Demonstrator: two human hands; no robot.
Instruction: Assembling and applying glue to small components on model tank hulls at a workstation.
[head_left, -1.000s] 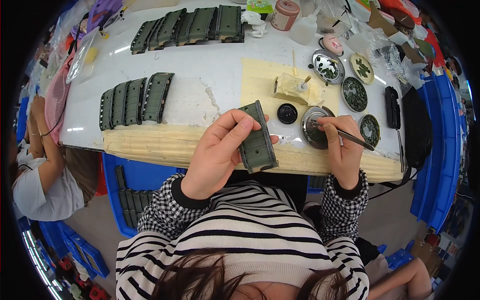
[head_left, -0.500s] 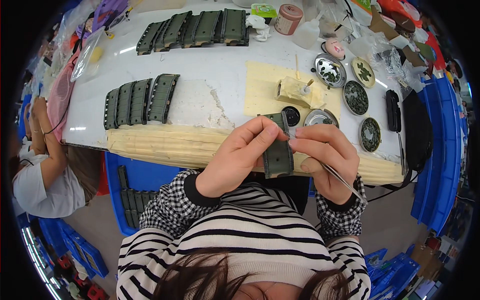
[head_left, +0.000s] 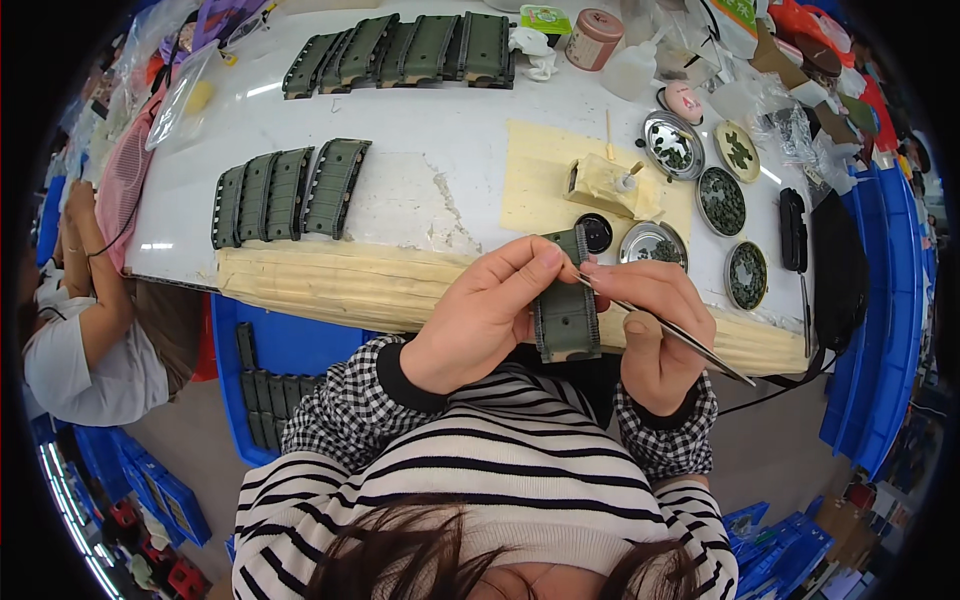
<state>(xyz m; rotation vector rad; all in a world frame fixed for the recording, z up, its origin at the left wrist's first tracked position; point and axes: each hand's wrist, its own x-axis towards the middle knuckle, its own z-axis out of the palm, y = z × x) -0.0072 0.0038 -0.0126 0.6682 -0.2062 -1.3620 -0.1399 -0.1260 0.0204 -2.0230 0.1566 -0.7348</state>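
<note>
Over the table's front edge I hold a curved olive-green panel with dark, ribbed side edges. My left hand is closed on its left side, thumb and forefinger pinched together near its upper part. In my right hand is a pair of metal tweezers, slanting from the fingertips down to the right. Its tip end meets the panel's right edge beside my left fingertips. Whether a small piece sits between the tips I cannot make out. The panel's far end partly covers the space before a small black dish.
Similar green panels stand in a back row and a nearer left row. Round tins of small green pieces lie right, beside a wrapped block on yellow paper. A blue bin is below; another person's arm is left.
The tweezers have swung to a flatter slant, their rear end higher and further right. Both hands stay at the panel. The whole view has shifted slightly.
</note>
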